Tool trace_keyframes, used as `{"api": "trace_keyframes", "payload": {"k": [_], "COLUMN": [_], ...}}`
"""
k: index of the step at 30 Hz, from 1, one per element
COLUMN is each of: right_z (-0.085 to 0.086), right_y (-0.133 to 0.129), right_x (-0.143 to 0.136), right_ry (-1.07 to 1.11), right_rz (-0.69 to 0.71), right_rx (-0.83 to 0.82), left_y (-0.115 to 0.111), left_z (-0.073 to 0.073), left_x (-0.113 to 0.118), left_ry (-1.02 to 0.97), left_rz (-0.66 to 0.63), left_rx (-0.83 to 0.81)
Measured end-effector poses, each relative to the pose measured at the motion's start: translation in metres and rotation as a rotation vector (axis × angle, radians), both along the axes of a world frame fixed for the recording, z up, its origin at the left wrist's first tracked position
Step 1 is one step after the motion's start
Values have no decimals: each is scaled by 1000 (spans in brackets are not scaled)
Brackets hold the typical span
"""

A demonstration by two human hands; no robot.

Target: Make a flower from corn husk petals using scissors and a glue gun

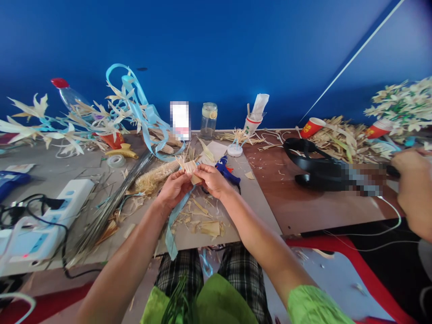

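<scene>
1. My left hand (175, 185) and right hand (212, 179) are close together, fingertips pinching a piece of husk (190, 167) between them, above the middle of the surface (258, 211).
2. Its narrow tips are already separate, while the rest looks whole; I judge it only partly worked. Whether it joins the blue ribbon (176, 218) beneath, I can't tell.
3. The tips point far left; the long axis seems to run thence to near right.
4. Scraps (211, 228) lie near, a corn cob (162, 174) left, a glue gun (227, 171) right.
</scene>
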State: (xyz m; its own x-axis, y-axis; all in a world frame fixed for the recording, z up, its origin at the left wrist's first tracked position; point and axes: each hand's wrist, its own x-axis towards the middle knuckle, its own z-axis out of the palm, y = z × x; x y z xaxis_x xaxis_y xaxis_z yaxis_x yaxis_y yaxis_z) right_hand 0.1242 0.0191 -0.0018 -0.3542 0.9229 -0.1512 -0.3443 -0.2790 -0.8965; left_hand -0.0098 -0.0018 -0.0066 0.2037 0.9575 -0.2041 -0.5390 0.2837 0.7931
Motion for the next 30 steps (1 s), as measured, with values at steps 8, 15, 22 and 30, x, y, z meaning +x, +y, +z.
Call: {"api": "trace_keyframes", "payload": {"k": [8,15,22,30], "right_z": [6,8,6,11], "right_y": [-1,-4,-3,-7], "right_x": [-1,-3,-6,-8], "right_ry": [94,115,188,215], "right_rz": [7,-5,3,-23], "right_rx": [-97,-98,-150,-186], "left_y": [0,-1,0,1], "left_z": [0,2,0,0], "left_x": [-1,-2,-5,-5], "left_ry": [-28,-42,-31,-71], "left_rz": [4,6,9,-9], "left_rx": [-21,-31,-44,-42]}}
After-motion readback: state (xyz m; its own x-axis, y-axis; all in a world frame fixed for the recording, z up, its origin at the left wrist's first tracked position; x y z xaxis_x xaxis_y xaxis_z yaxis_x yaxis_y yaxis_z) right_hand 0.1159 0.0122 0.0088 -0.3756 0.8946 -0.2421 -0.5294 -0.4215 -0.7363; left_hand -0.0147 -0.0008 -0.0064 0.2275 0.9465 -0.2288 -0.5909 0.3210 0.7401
